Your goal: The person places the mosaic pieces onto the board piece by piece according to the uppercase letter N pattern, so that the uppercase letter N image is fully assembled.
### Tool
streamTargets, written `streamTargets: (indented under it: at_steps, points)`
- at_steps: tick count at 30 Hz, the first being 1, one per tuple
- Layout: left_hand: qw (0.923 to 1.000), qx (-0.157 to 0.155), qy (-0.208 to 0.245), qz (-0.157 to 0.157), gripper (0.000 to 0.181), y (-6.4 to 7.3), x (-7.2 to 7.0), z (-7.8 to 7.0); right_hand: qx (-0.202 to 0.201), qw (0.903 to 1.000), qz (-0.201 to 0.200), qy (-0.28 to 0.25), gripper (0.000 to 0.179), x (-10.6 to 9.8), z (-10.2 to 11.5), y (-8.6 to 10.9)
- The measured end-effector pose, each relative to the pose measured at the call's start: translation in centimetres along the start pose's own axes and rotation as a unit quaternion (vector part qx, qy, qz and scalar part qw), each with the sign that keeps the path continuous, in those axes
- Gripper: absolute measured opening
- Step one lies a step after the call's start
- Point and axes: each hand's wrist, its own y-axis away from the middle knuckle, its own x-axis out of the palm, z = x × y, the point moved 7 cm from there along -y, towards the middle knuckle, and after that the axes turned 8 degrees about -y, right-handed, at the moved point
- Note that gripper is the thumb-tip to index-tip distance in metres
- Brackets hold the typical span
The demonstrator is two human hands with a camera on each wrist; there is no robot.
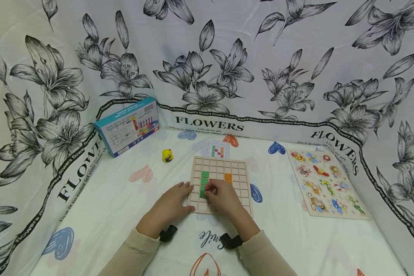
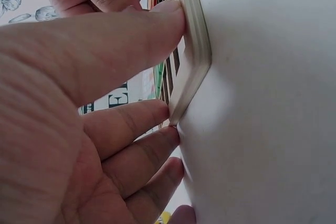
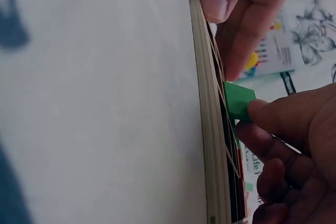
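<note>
A wooden grid board (image 1: pixel 242 193) lies flat on the cloth. Green square blocks (image 1: pixel 205 174) form a column in its left part, orange blocks (image 1: pixel 228 177) sit farther right, and a bit of red shows beside my right hand (image 1: pixel 223 197). Thumb and forefinger of that hand pinch a green block (image 3: pixel 240 99), which stands up from the board at the green column. My left hand (image 1: pixel 170 203) rests at the board's near left corner, thumb on the near edge, the other fingers fairly straight along the left side. Some cells are hidden under the right hand.
Behind the board lies a pattern card (image 1: pixel 219 148) with coloured squares. A yellow toy duck (image 1: pixel 167 155) stands to its left, with a blue-and-white box (image 1: pixel 129 126) farther back. An insect puzzle board (image 1: pixel 326 184) lies at the right. Flowered cloth hangs around the table.
</note>
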Motion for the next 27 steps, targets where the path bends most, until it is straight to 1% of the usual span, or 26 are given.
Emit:
streamTargets:
  at_steps: [7,14,16,20,21,23,24,25,27]
  points:
    - [1.0000,0.005,-0.003,-0.003,0.075,-0.1,0.1,-0.1,0.002,0.9997,0.017,0.017,0.005,0.2,-0.1,0.2]
    - [1.0000,0.003,0.001,0.001,0.075,-0.1,0.2,-0.2,-0.021,0.9960,0.012,0.086,0.008,0.5,-0.1,0.6]
    - [1.0000,0.004,0.004,0.002,0.075,-0.2,0.2,-0.3,-0.021,0.9953,0.010,0.094,0.008,0.4,-0.1,0.6]
    - [0.9999,0.007,0.011,-0.002,0.074,-0.2,0.3,-0.2,-0.025,0.9957,0.009,0.089,0.007,0.4,0.1,0.8]
    - [0.9998,0.007,0.014,-0.010,0.073,-0.3,0.3,-0.1,-0.026,0.9958,0.008,0.087,0.007,0.4,0.2,0.9]
    - [0.9987,0.012,0.021,-0.044,0.064,-0.3,-0.2,0.0,-0.030,0.9960,0.005,0.084,0.007,0.1,0.5,1.1]
    - [0.9972,0.015,0.026,-0.069,0.057,-0.3,-0.6,0.0,-0.035,0.9962,0.001,0.080,0.006,-0.2,0.9,1.2]
    - [0.9940,0.021,0.033,-0.102,0.048,-0.2,-1.3,-0.1,-0.043,0.9963,-0.007,0.075,0.007,-0.6,1.3,1.4]
    - [0.9838,0.039,0.041,-0.170,0.029,0.2,-2.8,-0.5,-0.060,0.9956,-0.029,0.066,0.010,-1.9,2.3,1.7]
